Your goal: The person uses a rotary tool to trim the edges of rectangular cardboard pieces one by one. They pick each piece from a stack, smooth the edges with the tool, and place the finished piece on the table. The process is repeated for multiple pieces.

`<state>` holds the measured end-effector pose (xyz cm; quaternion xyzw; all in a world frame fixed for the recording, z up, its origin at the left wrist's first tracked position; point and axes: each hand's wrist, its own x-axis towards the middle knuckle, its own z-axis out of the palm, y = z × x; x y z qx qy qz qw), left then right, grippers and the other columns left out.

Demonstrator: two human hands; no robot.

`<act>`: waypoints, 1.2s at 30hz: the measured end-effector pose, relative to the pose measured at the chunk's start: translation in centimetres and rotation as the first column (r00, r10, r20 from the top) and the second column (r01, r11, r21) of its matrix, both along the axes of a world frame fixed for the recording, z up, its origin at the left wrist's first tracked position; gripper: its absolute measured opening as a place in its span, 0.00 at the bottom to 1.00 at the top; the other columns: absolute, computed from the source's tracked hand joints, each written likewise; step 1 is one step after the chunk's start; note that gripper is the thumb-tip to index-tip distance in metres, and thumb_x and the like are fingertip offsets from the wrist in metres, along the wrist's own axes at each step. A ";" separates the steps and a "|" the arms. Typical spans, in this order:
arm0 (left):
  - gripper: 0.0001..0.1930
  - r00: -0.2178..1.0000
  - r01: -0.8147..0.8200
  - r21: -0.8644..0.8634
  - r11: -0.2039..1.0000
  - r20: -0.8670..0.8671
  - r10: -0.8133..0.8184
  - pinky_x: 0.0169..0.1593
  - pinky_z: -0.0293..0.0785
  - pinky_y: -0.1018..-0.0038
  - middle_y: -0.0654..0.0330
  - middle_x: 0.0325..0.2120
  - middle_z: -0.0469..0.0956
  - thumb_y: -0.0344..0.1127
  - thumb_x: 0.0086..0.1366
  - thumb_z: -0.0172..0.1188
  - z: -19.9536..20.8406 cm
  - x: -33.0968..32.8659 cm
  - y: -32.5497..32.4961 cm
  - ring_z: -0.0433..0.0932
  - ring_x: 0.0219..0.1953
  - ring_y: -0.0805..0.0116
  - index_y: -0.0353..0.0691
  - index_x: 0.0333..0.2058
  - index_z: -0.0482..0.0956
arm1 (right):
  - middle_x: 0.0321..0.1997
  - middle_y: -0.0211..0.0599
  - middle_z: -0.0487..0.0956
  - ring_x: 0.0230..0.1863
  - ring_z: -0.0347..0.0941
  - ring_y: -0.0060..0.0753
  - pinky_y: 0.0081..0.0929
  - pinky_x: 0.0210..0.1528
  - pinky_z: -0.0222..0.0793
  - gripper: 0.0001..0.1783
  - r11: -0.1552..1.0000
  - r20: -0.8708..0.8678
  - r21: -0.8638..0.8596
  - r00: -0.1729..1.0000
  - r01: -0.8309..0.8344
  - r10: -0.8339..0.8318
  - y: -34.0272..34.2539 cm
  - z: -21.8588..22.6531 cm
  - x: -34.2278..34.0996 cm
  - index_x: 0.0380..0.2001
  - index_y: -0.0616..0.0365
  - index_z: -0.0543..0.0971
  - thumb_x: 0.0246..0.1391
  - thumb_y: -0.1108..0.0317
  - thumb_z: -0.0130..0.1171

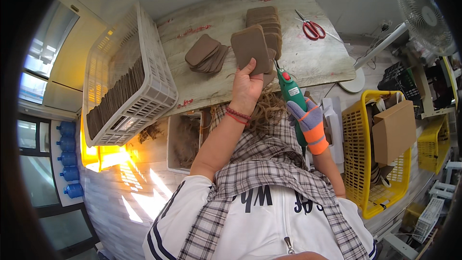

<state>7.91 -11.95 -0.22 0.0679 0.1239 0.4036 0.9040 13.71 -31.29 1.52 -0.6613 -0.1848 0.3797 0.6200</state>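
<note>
My left hand [247, 88], bare with a red bead bracelet and cord at the wrist, is closed on a brown rounded-corner pad [249, 48], thumb on its face, held up over the table's near edge. My right hand [309, 124], in a grey and orange glove, is wrapped round a green hand-held power tool [290, 89] with a red button and a thin dark tip. The tip points away from me, just right of the pad. A fanned pile of similar pads [203, 52] lies to the left. Behind the held pad is a taller stack [263, 15], partly hidden.
Red-handled scissors [314, 31] lie at the back right of the worn table [192, 15]. A white crate [159, 60] holds a long row of pads at left. Brown trimmings [270, 110] lie on my lap. A yellow basket [353, 156] and a fan [426, 17] stand at right.
</note>
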 end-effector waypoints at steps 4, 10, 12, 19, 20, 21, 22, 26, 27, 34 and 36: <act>0.19 0.996 0.008 -0.018 1.000 0.085 -0.007 0.59 0.68 0.66 0.54 0.48 0.72 0.20 0.58 0.56 -0.1 0.9 -0.4 0.71 0.52 0.59 0.34 0.49 0.68 | 0.19 0.27 0.73 0.18 0.68 0.16 0.16 0.19 0.63 0.21 0.999 0.004 -0.016 0.999 0.032 -0.032 0.2 0.7 -0.4 0.39 0.61 0.72 0.49 0.59 0.66; 0.19 1.000 0.021 -0.005 1.000 0.021 -0.020 0.59 0.68 0.64 0.53 0.49 0.71 0.21 0.60 0.54 -0.6 1.7 -1.8 0.70 0.53 0.58 0.34 0.50 0.66 | 0.19 0.27 0.73 0.17 0.67 0.16 0.15 0.19 0.62 0.20 0.997 -0.012 0.031 0.997 0.072 -0.072 0.2 0.6 -0.6 0.39 0.62 0.73 0.48 0.60 0.66; 0.19 0.999 0.033 0.011 0.999 0.001 -0.033 0.59 0.69 0.64 0.53 0.50 0.71 0.22 0.61 0.54 -0.6 1.8 -2.5 0.71 0.53 0.58 0.34 0.51 0.65 | 0.19 0.26 0.73 0.17 0.67 0.16 0.15 0.19 0.62 0.20 0.994 -0.014 0.037 0.995 0.101 -0.101 0.3 0.7 -0.5 0.39 0.62 0.73 0.48 0.60 0.66; 0.20 0.992 0.127 0.042 0.991 0.002 -0.127 0.59 0.68 0.64 0.55 0.51 0.70 0.20 0.61 0.53 -0.7 1.7 -4.7 0.70 0.53 0.59 0.38 0.52 0.65 | 0.19 0.27 0.74 0.17 0.67 0.16 0.14 0.19 0.61 0.16 0.983 0.001 0.097 0.988 0.153 -0.154 0.4 2.0 -0.3 0.36 0.61 0.74 0.50 0.62 0.65; 0.21 0.990 0.141 0.042 0.989 0.018 -0.142 0.59 0.68 0.63 0.56 0.51 0.70 0.20 0.60 0.53 -0.8 1.7 -4.9 0.70 0.53 0.59 0.38 0.53 0.65 | 0.19 0.27 0.74 0.17 0.67 0.16 0.14 0.19 0.61 0.16 0.982 0.002 0.109 0.988 0.154 -0.155 0.3 2.0 -0.2 0.36 0.61 0.75 0.50 0.62 0.65; 0.21 0.988 0.152 0.039 0.988 0.017 -0.153 0.59 0.67 0.63 0.56 0.51 0.70 0.20 0.60 0.53 -1.0 1.7 -5.2 0.70 0.53 0.59 0.39 0.53 0.65 | 0.19 0.27 0.74 0.17 0.67 0.16 0.14 0.19 0.61 0.15 0.980 0.003 0.122 0.988 0.155 -0.157 0.3 2.1 0.0 0.35 0.61 0.75 0.50 0.63 0.64; 0.22 0.986 0.163 0.036 0.986 0.016 -0.164 0.59 0.67 0.63 0.56 0.51 0.70 0.20 0.60 0.53 -1.0 1.7 -5.4 0.70 0.53 0.60 0.39 0.53 0.65 | 0.19 0.27 0.74 0.17 0.68 0.16 0.14 0.20 0.61 0.15 0.980 0.026 0.123 0.986 0.158 -0.162 0.3 2.2 0.1 0.35 0.61 0.75 0.50 0.63 0.64; 0.22 0.982 0.183 0.094 0.979 0.022 -0.186 0.59 0.66 0.63 0.57 0.50 0.72 0.19 0.59 0.53 -1.5 1.4 -5.7 0.70 0.53 0.61 0.41 0.52 0.67 | 0.19 0.28 0.75 0.17 0.68 0.16 0.15 0.20 0.61 0.14 0.981 0.122 0.127 0.979 0.149 -0.164 0.1 2.6 0.7 0.35 0.61 0.75 0.51 0.63 0.63; 0.21 0.979 0.201 0.105 0.974 -0.005 -0.202 0.59 0.67 0.63 0.58 0.49 0.72 0.19 0.59 0.53 -1.8 1.1 -5.6 0.71 0.53 0.61 0.40 0.52 0.67 | 0.19 0.28 0.75 0.17 0.69 0.16 0.15 0.20 0.61 0.13 0.982 0.148 0.126 0.976 0.141 -0.159 -0.1 2.7 0.9 0.34 0.61 0.75 0.51 0.63 0.63; 0.18 0.948 0.277 0.342 0.898 -0.248 -0.198 0.51 0.75 0.65 0.58 0.46 0.75 0.19 0.58 0.55 -2.8 -2.1 -2.3 0.75 0.48 0.63 0.40 0.48 0.72 | 0.19 0.28 0.76 0.17 0.69 0.16 0.15 0.20 0.63 0.16 0.999 0.110 -0.035 0.994 0.022 -0.018 -2.2 2.7 2.1 0.34 0.61 0.76 0.50 0.61 0.65; 0.18 0.927 0.304 0.410 0.860 -0.334 -0.168 0.41 0.80 0.70 0.57 0.40 0.78 0.18 0.56 0.58 -2.4 -3.1 -1.0 0.79 0.40 0.66 0.36 0.47 0.73 | 0.19 0.27 0.76 0.18 0.69 0.15 0.15 0.21 0.64 0.17 0.998 0.123 -0.059 0.992 -0.029 0.036 -3.0 2.5 2.3 0.35 0.62 0.76 0.49 0.60 0.65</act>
